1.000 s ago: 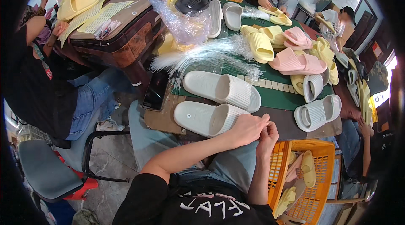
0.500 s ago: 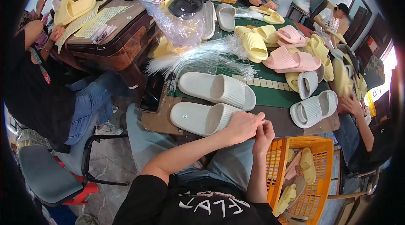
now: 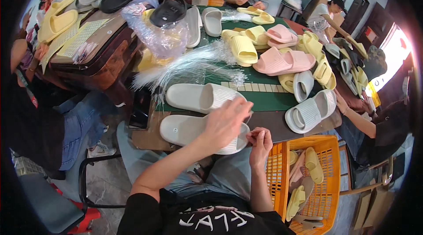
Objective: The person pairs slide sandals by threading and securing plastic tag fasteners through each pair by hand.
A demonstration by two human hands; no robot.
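Two light grey slippers lie side by side on the table before me, toes to the right: the far slipper [image 3: 183, 96] and the near slipper [image 3: 179, 130]. My left hand [image 3: 225, 124] hovers over their straps, its fingers blurred by motion. At the near slipper's toe, my right hand [image 3: 261, 143] has thumb and fingers pinched together; anything between them is too small to make out. Beyond the slippers spreads a loose bundle of thin clear plastic strands [image 3: 180, 68]. To the right of my hands stands another pair of grey slippers [image 3: 311, 111], one tucked against the other.
An orange crate [image 3: 325, 191] with several slippers stands by my right leg. A dark phone [image 3: 140, 110] lies at the table's left edge. Pink slippers [image 3: 284, 61] and yellow ones [image 3: 243, 50] are piled farther back. Co-workers sit left, right and opposite; one person's hand [image 3: 342, 102] is near the right edge.
My hands were together at the near slipper's toe; the left has lifted away, leftward over the straps. The right stays pinched. The whole view has shifted a little.
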